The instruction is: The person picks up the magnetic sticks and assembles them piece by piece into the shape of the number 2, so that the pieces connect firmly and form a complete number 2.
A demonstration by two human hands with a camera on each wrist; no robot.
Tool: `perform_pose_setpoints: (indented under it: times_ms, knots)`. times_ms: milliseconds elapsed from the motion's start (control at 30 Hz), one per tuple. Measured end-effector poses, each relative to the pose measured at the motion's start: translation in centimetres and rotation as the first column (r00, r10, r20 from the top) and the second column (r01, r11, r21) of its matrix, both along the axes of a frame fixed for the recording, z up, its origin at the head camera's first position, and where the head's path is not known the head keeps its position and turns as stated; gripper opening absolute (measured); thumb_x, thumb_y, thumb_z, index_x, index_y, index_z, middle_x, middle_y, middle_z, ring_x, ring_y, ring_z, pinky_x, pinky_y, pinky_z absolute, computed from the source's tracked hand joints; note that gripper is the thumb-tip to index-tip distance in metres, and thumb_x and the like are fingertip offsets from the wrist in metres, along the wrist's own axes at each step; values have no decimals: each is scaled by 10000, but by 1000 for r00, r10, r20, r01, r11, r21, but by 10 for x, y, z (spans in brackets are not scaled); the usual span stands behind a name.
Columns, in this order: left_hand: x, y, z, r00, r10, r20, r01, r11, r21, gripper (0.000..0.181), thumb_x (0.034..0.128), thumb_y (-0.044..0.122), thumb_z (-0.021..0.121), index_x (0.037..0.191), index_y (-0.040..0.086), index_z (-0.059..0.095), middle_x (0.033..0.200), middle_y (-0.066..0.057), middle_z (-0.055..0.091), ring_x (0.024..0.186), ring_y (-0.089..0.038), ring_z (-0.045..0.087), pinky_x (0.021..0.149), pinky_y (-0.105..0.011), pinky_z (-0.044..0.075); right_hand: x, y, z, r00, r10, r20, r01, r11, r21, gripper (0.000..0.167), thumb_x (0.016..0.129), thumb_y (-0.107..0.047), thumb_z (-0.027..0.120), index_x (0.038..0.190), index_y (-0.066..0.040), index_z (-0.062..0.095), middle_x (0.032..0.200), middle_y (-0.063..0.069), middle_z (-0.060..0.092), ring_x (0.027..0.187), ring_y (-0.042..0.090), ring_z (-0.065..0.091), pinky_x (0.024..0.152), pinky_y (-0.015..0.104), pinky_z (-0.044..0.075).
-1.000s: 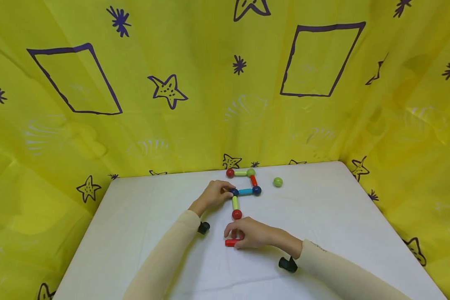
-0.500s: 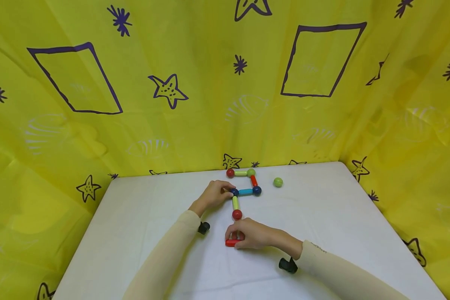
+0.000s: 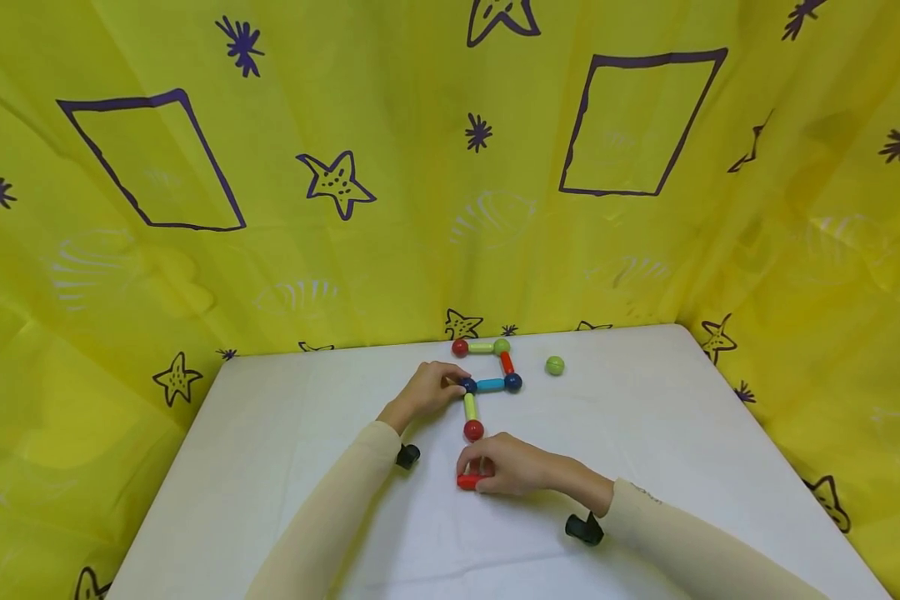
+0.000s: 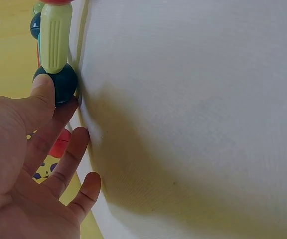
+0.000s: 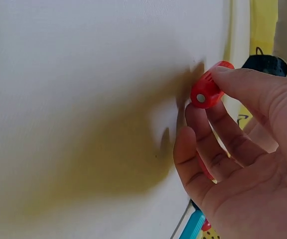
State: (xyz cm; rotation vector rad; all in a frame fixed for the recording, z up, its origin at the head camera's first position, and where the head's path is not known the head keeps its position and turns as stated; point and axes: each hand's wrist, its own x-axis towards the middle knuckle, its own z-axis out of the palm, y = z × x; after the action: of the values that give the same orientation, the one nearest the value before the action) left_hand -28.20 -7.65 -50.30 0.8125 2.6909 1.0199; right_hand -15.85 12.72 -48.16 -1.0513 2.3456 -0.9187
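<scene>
My left hand [image 3: 429, 390] pinches a dark blue ball [image 4: 65, 85] between thumb and finger, its other fingers spread. That ball is a corner in a chain of magnetic sticks and balls lying on the table. From it a light green stick [image 3: 471, 407] runs toward me to a red ball [image 3: 473, 430], and a light blue stick [image 3: 491, 385] runs right to another dark blue ball [image 3: 513, 382]. Just nearer than the red ball, my right hand [image 3: 512, 464] holds a red magnetic stick [image 5: 207, 90] by thumb and fingertips, a round metal spot showing on its end.
Beyond, the chain continues with a red stick [image 3: 507, 362], a green ball [image 3: 502, 346], a light green stick [image 3: 482, 348] and a red ball [image 3: 460, 347]. A loose green ball [image 3: 555, 365] lies to the right. Yellow curtains [image 3: 412, 250] border the white table [image 3: 645, 433].
The right hand's raised fingers have come down onto the red stick, and the hand has shifted it slightly right and away from me. The left hand stays on the dark blue ball.
</scene>
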Motion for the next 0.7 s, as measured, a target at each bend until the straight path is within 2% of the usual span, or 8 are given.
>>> perform_pose_setpoints:
  times_ms: [333, 567, 700]
  knots:
    - [1, -1, -1, 1000, 14, 9, -14, 1000, 3, 249, 978, 134, 714, 1222, 102, 751, 1139, -48, 753, 973, -181, 631, 905, -354, 514, -9, 22, 7, 998, -69, 5, 69, 996, -53, 234, 930, -39, 731, 1098, -202, 729, 910, -81, 681, 831, 91, 609, 782, 272, 532]
    - [2, 0, 0, 1000, 9, 8, -9, 1000, 2, 257, 981, 141, 710, 1232, 100, 747, 1145, -48, 750, 988, -189, 633, 916, -359, 517, -17, 40, 14, 994, -109, 1, 108, 986, -126, 244, 933, -26, 727, 1147, -143, 727, 1023, -5, 729, 895, 126, 661, 821, 300, 560]
    - [2, 1, 1, 1000, 1, 8, -1, 1000, 0, 258, 984, 143, 707, 1235, 98, 745, 1153, -50, 748, 1000, -193, 632, 921, -363, 516, -23, 50, 16, 989, -149, -19, 144, 979, -144, 233, 935, -47, 737, 1148, -140, 722, 1037, -3, 728, 888, 127, 670, 816, 294, 565]
